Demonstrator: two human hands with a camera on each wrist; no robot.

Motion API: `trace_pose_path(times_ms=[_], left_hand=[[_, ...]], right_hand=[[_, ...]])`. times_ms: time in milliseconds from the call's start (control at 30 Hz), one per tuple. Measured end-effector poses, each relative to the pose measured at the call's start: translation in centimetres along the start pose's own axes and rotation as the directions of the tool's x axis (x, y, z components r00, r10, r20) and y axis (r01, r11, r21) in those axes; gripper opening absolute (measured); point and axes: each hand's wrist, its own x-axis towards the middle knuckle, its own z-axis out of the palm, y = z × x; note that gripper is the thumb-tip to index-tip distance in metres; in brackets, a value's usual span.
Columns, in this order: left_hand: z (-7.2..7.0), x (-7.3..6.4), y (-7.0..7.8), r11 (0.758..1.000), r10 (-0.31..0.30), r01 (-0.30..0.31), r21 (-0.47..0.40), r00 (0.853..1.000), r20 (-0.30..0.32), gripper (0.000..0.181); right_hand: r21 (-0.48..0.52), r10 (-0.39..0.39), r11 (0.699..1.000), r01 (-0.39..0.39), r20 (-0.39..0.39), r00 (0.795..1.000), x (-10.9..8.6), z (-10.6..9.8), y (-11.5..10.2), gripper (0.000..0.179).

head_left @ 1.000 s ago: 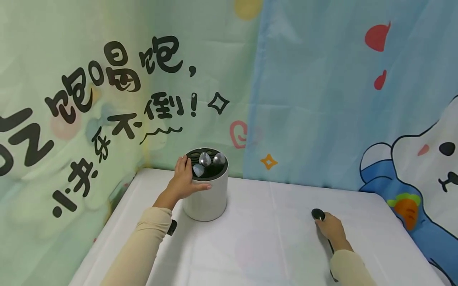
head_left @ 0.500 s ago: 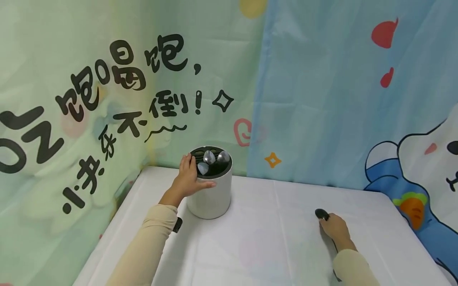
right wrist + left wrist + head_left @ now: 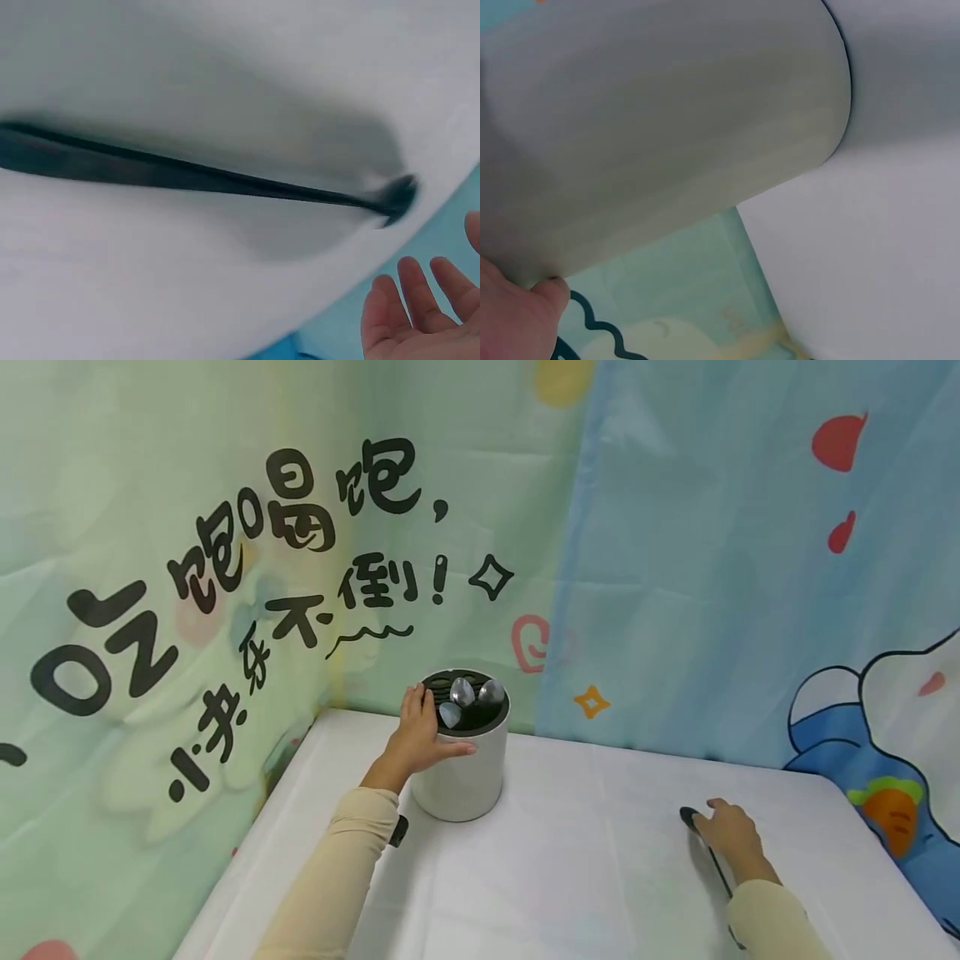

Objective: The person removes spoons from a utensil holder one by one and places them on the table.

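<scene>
A white cylindrical cutlery holder (image 3: 461,781) with a dark slotted top stands left of the middle of the table. The heads of several spoons (image 3: 462,692) stick up out of it. My left hand (image 3: 420,735) holds the holder at its upper left side, thumb across the front. In the left wrist view its pale wall (image 3: 667,127) fills the upper left. At the right a dark long-handled spoon (image 3: 217,178) lies on the table. My right hand (image 3: 733,837) is over it with fingers spread apart, holding nothing; in the right wrist view its fingers are beside the spoon's head.
A white cloth (image 3: 555,860) covers the table. Printed curtains (image 3: 675,568) hang along its back and left edges. A black wrist camera (image 3: 399,832) shows by my left sleeve.
My right hand has let go of the dark spoon and opened its fingers; the spoon stays on the table. The left hand keeps its hold on the holder. The head view has shifted slightly left.
</scene>
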Motion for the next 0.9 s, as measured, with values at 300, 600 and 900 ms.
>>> trace_pose_path(times_ms=[300, 600, 900], left_hand=[[0.0, 0.4, 0.1, 1.000, -0.017, 0.017, -0.009, 1.000, 0.001, 0.116], [0.0, 0.1, 0.0, 0.999, -0.027, 0.027, -0.019, 1.000, -0.004, 0.114], [0.1, -0.1, -0.1, 1.000, -0.009, 0.009, 0.008, 1.000, -0.008, 0.113]], right_hand=[[0.002, -0.271, 0.962, 0.273, -0.105, 0.957, 1.2, -1.9, -10.4, 0.055], [0.162, -0.484, 0.848, 0.504, -0.147, 0.862, -0.4, -2.3, -23.6, 0.062], [0.190, -0.497, 0.820, 0.541, -0.232, 0.836, -2.4, -0.8, -29.5, 0.082]])
